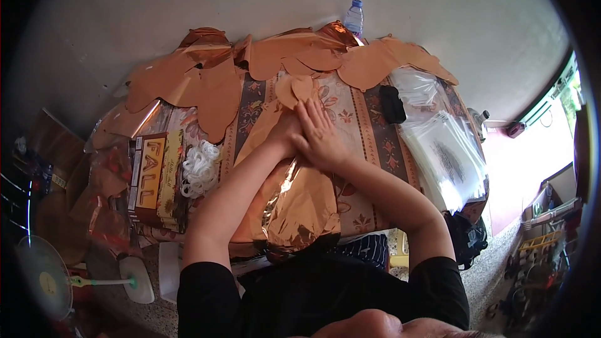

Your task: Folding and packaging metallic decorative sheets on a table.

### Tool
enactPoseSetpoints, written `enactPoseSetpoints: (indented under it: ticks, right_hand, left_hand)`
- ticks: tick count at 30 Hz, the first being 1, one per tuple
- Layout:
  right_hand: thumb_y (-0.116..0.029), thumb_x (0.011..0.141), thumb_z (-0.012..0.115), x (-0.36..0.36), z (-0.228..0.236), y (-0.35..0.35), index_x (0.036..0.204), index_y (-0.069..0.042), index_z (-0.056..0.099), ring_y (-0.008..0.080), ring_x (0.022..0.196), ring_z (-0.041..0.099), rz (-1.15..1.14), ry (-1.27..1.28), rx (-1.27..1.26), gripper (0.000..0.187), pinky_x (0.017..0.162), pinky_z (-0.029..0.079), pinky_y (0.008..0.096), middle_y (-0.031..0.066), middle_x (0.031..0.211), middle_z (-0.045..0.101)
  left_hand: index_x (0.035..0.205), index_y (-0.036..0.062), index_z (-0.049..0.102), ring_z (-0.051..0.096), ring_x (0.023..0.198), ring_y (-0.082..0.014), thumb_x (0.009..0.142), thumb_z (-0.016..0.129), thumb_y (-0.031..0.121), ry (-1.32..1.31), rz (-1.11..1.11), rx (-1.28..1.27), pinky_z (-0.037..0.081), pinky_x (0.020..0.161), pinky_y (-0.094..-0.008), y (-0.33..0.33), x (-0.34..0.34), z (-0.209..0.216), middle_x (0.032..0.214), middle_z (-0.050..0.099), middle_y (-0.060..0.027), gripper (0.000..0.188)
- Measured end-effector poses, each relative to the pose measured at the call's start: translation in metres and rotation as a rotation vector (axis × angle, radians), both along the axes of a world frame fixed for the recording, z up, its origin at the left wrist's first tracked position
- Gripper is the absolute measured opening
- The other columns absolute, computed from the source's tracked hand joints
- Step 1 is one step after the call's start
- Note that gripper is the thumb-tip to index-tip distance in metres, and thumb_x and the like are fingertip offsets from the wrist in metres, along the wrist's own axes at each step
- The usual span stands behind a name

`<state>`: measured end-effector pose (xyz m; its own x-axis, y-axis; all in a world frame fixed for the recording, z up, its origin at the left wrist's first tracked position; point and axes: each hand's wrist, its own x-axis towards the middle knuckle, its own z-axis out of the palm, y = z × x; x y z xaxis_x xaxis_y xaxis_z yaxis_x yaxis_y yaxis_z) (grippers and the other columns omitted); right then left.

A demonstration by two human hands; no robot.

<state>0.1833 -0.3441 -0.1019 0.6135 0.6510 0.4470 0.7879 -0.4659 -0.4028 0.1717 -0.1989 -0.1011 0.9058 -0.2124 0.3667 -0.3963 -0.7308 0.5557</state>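
A copper-coloured foil balloon [300, 206], flat and creased, lies lengthwise before me from the table's near edge up under my hands. Its narrow far end [294, 91] shows rounded lobes just beyond my fingertips. My right hand [320, 138] presses on the foil with its fingers stretched out and pointing away from me. Against it, my left hand [287, 134] rests on the same foil, its fingers mostly hidden by the right hand. More flat copper foil balloons [213, 97] lie in a row along the table's far side.
Left on the patterned tablecloth [350, 188] are a stack of printed cards [153, 178] and a heap of white ribbon loops [200, 169]. Right are clear plastic bags [447, 156] and a black pouch [392, 104]. A water bottle [354, 17] stands at the wall; a fan [47, 278] is lower left.
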Motion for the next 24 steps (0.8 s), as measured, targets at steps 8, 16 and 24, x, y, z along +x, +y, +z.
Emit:
enactPoseSetpoints:
  ticks: [8,16,24]
  right_hand:
    - [-0.028,0.102,0.04,-0.013,0.037,-0.065,0.15,-0.002,0.022,0.0313,0.145,0.021,0.334,0.493,0.162,0.058,0.117,0.016,0.0401,0.0199,0.155,0.024]
    - [-0.039,0.095,0.051,-0.067,0.01,-0.057,0.147,0.003,0.026,0.0379,0.146,0.012,0.189,0.059,-0.39,0.071,0.118,0.01,0.0467,0.0267,0.153,0.021]
    - [-0.042,0.097,0.044,-0.03,0.027,-0.06,0.146,0.008,0.022,0.0359,0.146,0.011,0.163,0.129,-0.314,0.073,0.119,0.012,0.0441,0.0292,0.153,0.019]
  left_hand:
    - [0.087,0.0007,0.061,0.063,0.087,-0.0372,0.087,0.054,0.023,-0.031,0.049,0.213,0.049,0.077,-0.0463,0.0,-0.006,-0.004,0.089,0.066,-0.0187,0.023]
    - [0.092,0.0011,0.062,0.062,0.086,-0.0402,0.094,0.05,0.025,0.046,0.112,0.14,0.048,0.075,-0.0474,0.002,-0.006,-0.011,0.087,0.064,-0.0227,0.027]
    - [0.092,0.0019,0.062,0.062,0.088,-0.0396,0.089,0.051,0.024,0.003,0.061,0.13,0.05,0.076,-0.0476,0.003,-0.006,-0.002,0.091,0.066,-0.0209,0.025]
